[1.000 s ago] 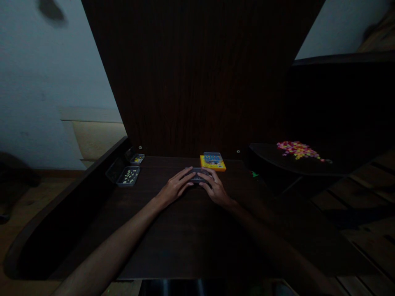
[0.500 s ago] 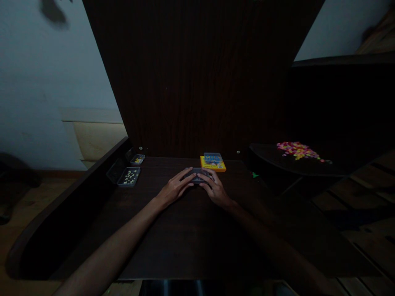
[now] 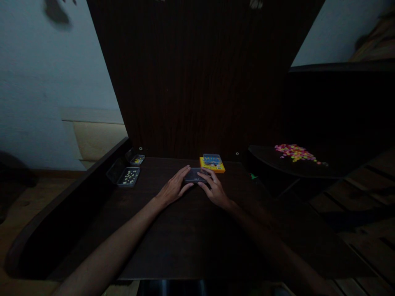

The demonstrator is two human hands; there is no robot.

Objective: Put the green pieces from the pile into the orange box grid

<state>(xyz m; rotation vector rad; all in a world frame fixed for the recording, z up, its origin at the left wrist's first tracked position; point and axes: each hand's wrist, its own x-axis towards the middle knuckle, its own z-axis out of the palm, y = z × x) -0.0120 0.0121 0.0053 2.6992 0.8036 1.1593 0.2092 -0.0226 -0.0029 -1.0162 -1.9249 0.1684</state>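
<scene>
Both my hands rest on a small dark flat case [image 3: 194, 174] lying on the dark wooden table [image 3: 185, 230]. My left hand [image 3: 173, 188] lies at its left end, fingers stretched and laid flat along it. My right hand [image 3: 214, 190] covers its right end with fingers curved over the case's edge. Just behind the case lies a yellow box with a blue label [image 3: 212, 163]. The scene is very dim, so the case's details are hard to make out.
Two small open plastic boxes [image 3: 128, 176] with pale bits inside sit at the table's left rim. A heap of colourful small pieces [image 3: 294, 152] lies on a dark round surface at right. A tall dark wooden panel [image 3: 197, 78] stands behind.
The hands have barely shifted on the dark case; the view has tilted slightly.
</scene>
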